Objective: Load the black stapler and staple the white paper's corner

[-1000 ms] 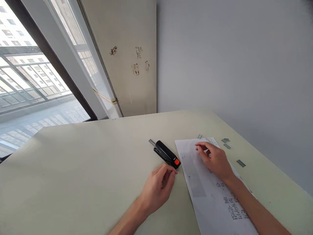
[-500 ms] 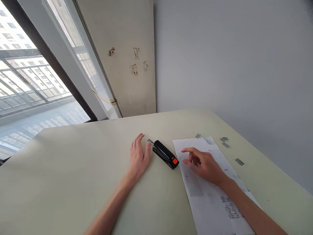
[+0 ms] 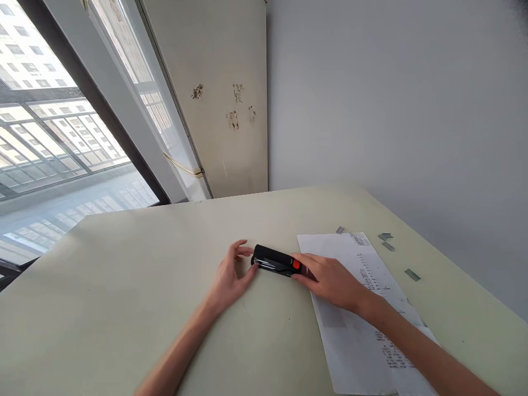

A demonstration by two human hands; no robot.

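Narrowed around the right end of a black, oblong plastic stapler [image 3: 272, 257], the thumb and fingers of the right hand [image 3: 332, 281] hold it beside its red square patch [image 3: 296, 264]; the fingers of the left hand [image 3: 228, 280] curve loosely about the stapler's left end, thumb tip at its near side, though whether they grip it I cannot tell; the stapler thus lies crosswise between both sets of fingertips, and its inner staple channel is hidden; below the stapler spreads a smooth, pale greenish tabletop [image 3: 144, 291]; right of the stapler, partly under the right hand and forearm, lies white printed paper [image 3: 350, 346]; farther right of the stapler are small, flat, grey metal strips [image 3: 412, 274], another strip sitting at the paper's far edge; well beyond the stapler stand a plain grey wall [image 3: 391, 99] and a beige panel [image 3: 231, 159] with brown blotches; far left of the stapler, a dark-framed window [image 3: 97, 104] shows a railing [image 3: 66, 135] and a pale building [image 3: 33, 60].
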